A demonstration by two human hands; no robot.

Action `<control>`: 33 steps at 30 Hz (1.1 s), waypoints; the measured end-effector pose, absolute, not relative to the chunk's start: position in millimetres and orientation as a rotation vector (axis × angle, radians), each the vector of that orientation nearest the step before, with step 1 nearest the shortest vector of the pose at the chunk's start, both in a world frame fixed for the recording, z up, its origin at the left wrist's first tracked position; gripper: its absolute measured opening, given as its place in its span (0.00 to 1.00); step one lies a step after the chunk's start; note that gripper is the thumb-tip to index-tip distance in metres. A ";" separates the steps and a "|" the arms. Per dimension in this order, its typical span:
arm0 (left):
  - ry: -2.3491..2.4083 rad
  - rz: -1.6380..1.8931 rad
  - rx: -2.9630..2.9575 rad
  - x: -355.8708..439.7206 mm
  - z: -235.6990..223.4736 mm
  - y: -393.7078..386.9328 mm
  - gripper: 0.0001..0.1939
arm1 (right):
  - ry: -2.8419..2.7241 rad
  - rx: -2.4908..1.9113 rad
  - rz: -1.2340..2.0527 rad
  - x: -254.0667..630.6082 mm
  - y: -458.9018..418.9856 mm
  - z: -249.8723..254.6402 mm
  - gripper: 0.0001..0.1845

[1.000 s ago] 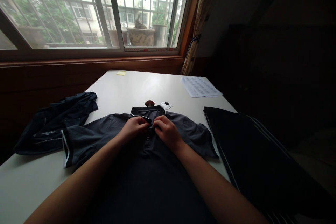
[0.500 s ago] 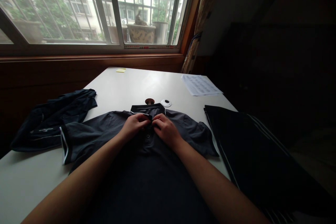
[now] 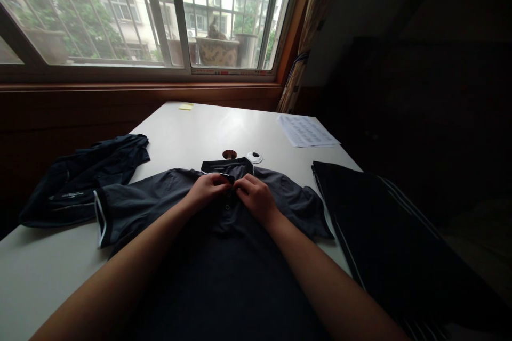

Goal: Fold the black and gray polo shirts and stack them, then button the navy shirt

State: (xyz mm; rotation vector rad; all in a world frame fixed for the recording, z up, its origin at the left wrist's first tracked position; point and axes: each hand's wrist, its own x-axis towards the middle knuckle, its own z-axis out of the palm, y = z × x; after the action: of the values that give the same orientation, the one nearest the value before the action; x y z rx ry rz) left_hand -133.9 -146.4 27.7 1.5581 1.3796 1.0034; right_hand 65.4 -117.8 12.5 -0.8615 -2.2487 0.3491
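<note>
A dark polo shirt (image 3: 224,272) lies spread on the white table (image 3: 208,128), its collar (image 3: 214,166) toward the window and both short sleeves out to the sides. My left hand (image 3: 210,190) pinches the edge of the front opening just below the collar. Close beside it, my right hand (image 3: 255,197) grips the other edge with bent fingers. The fingertips nearly meet over the placket and hide what lies between them. Below them a small round button (image 3: 228,207) shows on the placket.
Dark folded trousers (image 3: 384,234) with pale side stripes lie at the right. Another dark garment (image 3: 88,181) is bunched at the left. Beyond the collar are a round table hole (image 3: 229,154) and a white ring (image 3: 255,157). Printed papers (image 3: 306,130) and yellow sticky notes (image 3: 186,107) lie farther back.
Both hands stay at the placket, with only a slight shift of the fingers. The whole view has moved a little; the clothes lie as before.
</note>
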 end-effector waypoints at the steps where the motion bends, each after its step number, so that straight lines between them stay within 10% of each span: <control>1: 1.373 1.001 1.563 -134.5 27.5 -146.2 0.12 | -2.237 -0.868 0.357 65.4 -117.6 12.6 0.08; 33: 1.303 0.952 1.398 -135.5 31.0 -146.8 0.15 | -2.181 -0.975 0.506 62.5 -113.2 11.8 0.01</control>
State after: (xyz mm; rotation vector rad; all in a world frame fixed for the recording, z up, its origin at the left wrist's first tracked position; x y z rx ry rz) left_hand -135.5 -146.8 31.0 1.3980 1.3031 0.9519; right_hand 62.5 -113.2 11.8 -0.9754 -2.1807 0.5056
